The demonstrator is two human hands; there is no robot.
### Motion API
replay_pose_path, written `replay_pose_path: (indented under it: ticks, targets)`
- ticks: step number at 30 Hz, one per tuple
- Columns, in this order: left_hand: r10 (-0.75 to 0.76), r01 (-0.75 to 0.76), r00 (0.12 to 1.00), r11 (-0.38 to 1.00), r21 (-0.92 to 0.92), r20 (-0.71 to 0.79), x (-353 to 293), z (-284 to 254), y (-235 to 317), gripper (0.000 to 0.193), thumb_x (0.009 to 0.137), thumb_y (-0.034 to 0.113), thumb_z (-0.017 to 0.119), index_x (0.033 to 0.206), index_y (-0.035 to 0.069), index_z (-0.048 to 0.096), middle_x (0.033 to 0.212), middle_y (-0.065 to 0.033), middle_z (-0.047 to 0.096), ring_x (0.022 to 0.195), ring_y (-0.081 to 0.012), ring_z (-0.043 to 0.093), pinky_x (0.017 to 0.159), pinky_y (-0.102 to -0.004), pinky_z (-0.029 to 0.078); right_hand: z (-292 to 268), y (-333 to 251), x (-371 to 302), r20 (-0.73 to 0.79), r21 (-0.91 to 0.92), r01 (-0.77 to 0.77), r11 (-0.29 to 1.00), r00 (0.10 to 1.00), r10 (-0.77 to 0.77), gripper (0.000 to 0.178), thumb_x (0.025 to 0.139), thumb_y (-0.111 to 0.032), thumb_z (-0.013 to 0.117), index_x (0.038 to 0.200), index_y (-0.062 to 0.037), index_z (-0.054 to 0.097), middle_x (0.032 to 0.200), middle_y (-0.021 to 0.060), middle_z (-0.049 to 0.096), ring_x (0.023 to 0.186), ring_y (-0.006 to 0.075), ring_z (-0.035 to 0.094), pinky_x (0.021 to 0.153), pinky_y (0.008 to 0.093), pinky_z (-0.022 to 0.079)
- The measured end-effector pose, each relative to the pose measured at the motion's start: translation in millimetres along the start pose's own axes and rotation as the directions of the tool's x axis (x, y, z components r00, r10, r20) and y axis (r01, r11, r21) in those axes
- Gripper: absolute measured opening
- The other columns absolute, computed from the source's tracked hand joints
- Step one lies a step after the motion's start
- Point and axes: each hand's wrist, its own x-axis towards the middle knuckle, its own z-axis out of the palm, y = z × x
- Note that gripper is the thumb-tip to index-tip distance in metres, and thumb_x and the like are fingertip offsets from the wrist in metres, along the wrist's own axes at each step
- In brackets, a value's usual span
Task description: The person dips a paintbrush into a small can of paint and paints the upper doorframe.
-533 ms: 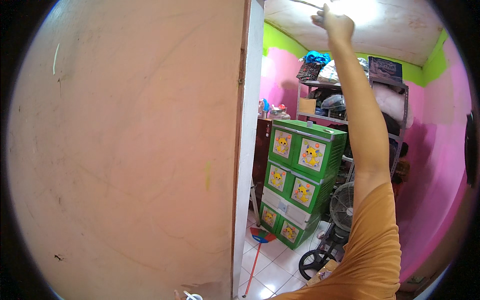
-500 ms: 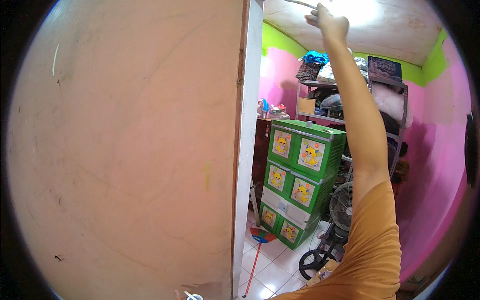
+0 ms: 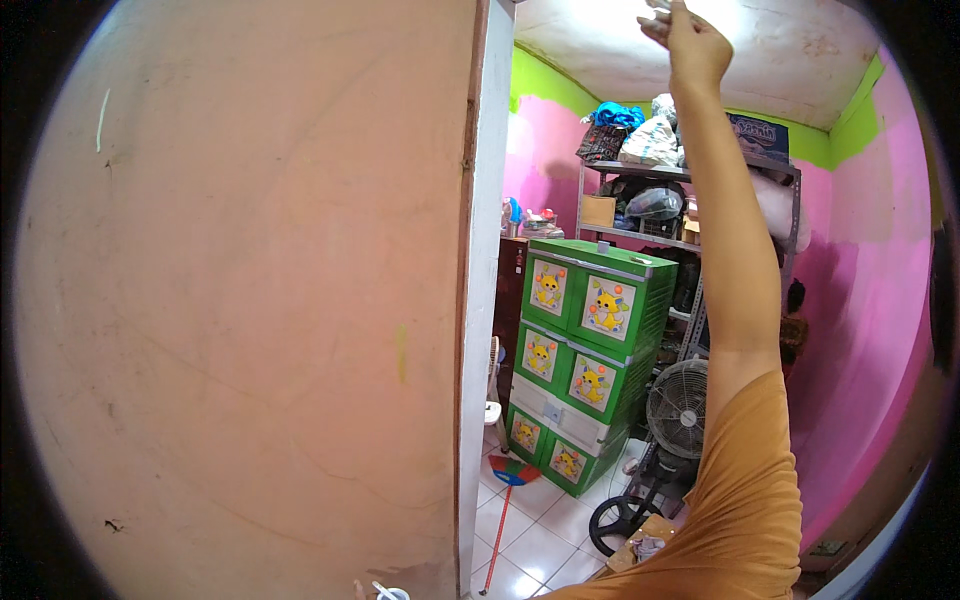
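My right arm, in an orange sleeve, is stretched straight up toward the ceiling. My right hand (image 3: 692, 45) is at the top edge of the view, right beside a bright glowing patch on the ceiling (image 3: 800, 50). Its fingers are curled upward around something small and pale at the frame's edge; glare hides what it is and whether it is gripped. My left hand is out of view.
A large beige wall panel (image 3: 240, 300) fills the left half, ending at a white door frame (image 3: 485, 300). Beyond stand a green plastic drawer cabinet (image 3: 590, 360), a metal shelf (image 3: 690, 175) stacked with bags and boxes, a floor fan (image 3: 678, 410), and a broom (image 3: 505, 510) on white tiles.
My raised right hand has shifted slightly at the ceiling. The thin pale thing at its fingertips now lies mostly beyond the top edge.
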Motion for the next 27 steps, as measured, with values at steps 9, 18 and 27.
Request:
replay_pose_path:
  ticks: [9,18,27]
  targets:
    - [0.031,-0.032,0.999,0.999,0.043,0.041,6,-3,8,0.107,0.074,0.020,0.089,0.157,0.004,0.023,0.111,-0.0148,0.071,0.095,-0.0232,0.069,0.084,-0.0352,0.055,45,16,-4,0.040,-0.037,-0.028,0.999,0.999,0.029,0.034,0.099,-0.020,0.061,0.098,0.0136,0.065,0.079,0.0162,0.068,0.060,0.0224,0.070,0.054,0.0296,0.058]
    - [0.083,-0.083,0.991,0.997,0.003,0.100,12,1,-9,0.106,0.073,0.021,0.089,0.156,0.004,0.024,0.108,-0.0149,0.071,0.093,-0.0232,0.069,0.083,-0.0357,0.055,-13,-40,15,0.012,-0.227,0.103,0.968,0.995,-0.103,0.033,0.099,-0.019,0.060,0.094,0.0124,0.067,0.072,0.0139,0.068,0.059,0.0207,0.070,0.053,0.0292,0.058]
    - [0.043,-0.046,0.966,0.999,0.007,0.257,21,-2,-6,0.109,0.070,0.026,0.090,0.156,0.007,0.026,0.111,-0.0151,0.071,0.096,-0.0253,0.070,0.083,-0.0371,0.056,-50,-58,55,-0.044,-0.371,0.143,0.918,0.984,-0.171,0.035,0.098,-0.022,0.062,0.098,0.0127,0.067,0.079,0.0169,0.070,0.063,0.0229,0.071,0.059,0.0307,0.061]
